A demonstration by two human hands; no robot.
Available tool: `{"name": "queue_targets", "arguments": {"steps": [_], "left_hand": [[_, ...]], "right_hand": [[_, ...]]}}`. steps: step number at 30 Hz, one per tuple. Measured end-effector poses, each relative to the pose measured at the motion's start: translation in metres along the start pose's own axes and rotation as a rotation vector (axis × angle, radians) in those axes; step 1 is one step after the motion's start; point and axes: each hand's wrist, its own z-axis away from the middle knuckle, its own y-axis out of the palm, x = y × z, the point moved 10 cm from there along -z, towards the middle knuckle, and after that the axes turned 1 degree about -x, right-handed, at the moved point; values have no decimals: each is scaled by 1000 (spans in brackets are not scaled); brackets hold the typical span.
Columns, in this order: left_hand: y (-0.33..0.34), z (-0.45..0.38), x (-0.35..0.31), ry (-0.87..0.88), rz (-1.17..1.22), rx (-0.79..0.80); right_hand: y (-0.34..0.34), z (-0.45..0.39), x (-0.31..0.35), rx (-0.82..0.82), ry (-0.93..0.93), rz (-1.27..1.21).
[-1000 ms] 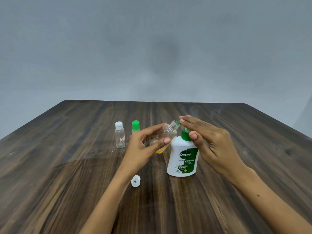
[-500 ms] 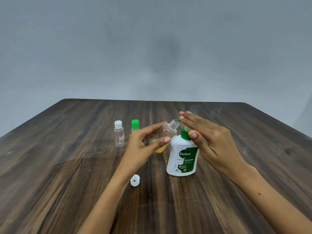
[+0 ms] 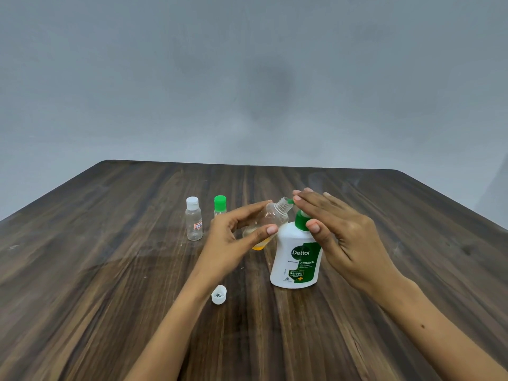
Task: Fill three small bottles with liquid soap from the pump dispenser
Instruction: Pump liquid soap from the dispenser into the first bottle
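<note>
While left hand point(image 3: 233, 237) grips tilted open bottle point(image 3: 270, 220) at pump dispenser point(image 3: 298, 257) nozzle beneath flat-fingered, unclenched right hand point(image 3: 346, 237): risk, misaligned neck spilling soap.

Dark wood-grain counter point(image 3: 115, 257) with rounded far corners — streaked brown planks under soft, even light. Behind it, a plain grey wall point(image 3: 247, 78) bearing one faint darker smudge.
</note>
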Motion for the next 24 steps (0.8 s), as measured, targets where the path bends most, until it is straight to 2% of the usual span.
{"name": "queue_targets", "arguments": {"steps": [6,24], "left_hand": [[-1,1,0,0,6,0],[-1,0,4,-12,-29,-7]], "right_hand": [[-2,-7,6,24,-43,83],[-1,-2,3,11,-34,61]]}}
